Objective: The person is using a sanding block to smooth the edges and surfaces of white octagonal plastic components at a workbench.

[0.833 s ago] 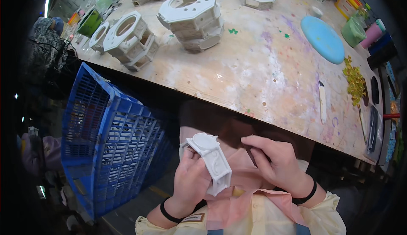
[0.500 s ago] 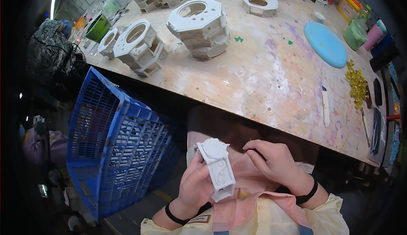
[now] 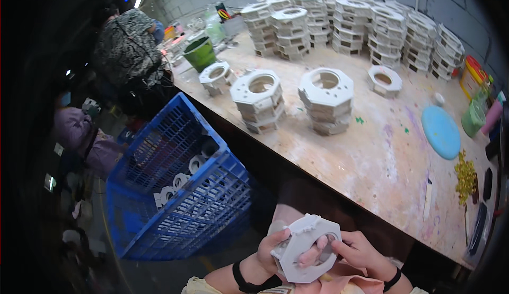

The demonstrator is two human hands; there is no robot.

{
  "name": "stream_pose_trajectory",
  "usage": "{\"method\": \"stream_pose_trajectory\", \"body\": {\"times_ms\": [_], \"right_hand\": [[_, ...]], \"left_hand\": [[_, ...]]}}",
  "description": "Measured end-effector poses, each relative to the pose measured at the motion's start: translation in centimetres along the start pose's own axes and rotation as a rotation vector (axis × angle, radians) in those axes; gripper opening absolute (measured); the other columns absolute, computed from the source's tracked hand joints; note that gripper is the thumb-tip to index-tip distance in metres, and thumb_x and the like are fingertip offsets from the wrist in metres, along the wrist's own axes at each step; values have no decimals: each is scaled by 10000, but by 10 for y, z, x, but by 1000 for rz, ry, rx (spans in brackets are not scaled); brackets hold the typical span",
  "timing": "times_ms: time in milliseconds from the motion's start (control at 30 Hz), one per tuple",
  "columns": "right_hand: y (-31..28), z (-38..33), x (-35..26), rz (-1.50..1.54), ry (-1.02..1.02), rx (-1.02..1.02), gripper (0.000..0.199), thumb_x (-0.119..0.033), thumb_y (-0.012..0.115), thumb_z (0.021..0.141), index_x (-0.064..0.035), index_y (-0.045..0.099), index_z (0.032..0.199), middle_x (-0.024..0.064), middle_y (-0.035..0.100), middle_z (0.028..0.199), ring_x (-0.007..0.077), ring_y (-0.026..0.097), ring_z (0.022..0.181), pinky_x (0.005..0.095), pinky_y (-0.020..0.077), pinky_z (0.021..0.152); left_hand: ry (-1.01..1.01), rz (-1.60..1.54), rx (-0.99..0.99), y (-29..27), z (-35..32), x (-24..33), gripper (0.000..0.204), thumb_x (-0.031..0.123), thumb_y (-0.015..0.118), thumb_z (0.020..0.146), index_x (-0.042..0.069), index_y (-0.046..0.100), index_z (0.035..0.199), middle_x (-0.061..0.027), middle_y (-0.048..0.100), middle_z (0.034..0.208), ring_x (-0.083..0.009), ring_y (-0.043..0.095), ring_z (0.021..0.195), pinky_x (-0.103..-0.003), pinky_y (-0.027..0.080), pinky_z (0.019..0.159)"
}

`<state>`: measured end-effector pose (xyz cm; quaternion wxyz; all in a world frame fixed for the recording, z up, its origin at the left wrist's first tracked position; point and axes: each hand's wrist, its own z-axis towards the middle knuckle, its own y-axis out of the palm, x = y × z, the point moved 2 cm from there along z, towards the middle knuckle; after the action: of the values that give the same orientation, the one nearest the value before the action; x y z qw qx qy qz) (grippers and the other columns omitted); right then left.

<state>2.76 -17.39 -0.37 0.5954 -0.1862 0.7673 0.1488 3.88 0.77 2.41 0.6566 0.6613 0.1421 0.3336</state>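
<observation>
Fingers of the left hand curl around a white octagonal ring, its grip closed on the rim and through the hole; the right hand pinches the opposite edge. The ring sits above the lap, below the surface's near edge. A blue crate stands left.
</observation>
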Motion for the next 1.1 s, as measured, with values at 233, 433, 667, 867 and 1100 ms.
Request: {"method": "stream_pose_trajectory", "body": {"times_ms": [233, 433, 667, 867, 1100], "right_hand": [[2, -2, -17, 19, 62, 216, 228, -198, 591, 863, 26, 623, 892, 11, 568, 608, 33, 488, 550, 203, 405, 498], [11, 6, -39, -177, -58, 269, 191, -158, 606, 840, 30, 613, 873, 16, 586, 615, 45, 534, 548, 193, 428, 499], [-10, 2, -48, -148, -312, 399, 115, -73, 530, 845, 20, 596, 861, 19, 575, 632, 52, 524, 551, 185, 428, 519], [-51, -1, -23, -207, -413, 681, 168, -104, 454, 893, 11, 561, 836, 28, 550, 616, 71, 509, 493, 198, 404, 462], [-60, 4, -19, -339, -525, 774, 130, -68, 447, 908, -15, 565, 923, 11, 506, 630, 66, 426, 498, 202, 344, 449]], "left_hand": [[116, 936, 441, -5, -32, 41, 454, 221, 613, 844, 1, 422, 1193, -80, 540, 1040, -132, 536, 954, -266, 424, 847], [49, 1193, 593, 12, -47, 58, 555, 98, 689, 788, -12, 410, 1256, -58, 547, 1053, -118, 542, 955, -251, 455, 831], [473, 1357, 783, 52, -78, 175, 409, 62, 642, 814, -3, 489, 1187, -52, 580, 1063, -124, 556, 965, -287, 458, 866], [770, 1307, 1038, 46, -62, 344, 322, 210, 567, 886, -78, 525, 1023, -126, 612, 941, -202, 633, 793, -323, 547, 656], [731, 1068, 1205, -32, -6, 475, 270, 232, 644, 836, -16, 576, 918, -93, 597, 817, -202, 578, 701, -343, 528, 671]]}}
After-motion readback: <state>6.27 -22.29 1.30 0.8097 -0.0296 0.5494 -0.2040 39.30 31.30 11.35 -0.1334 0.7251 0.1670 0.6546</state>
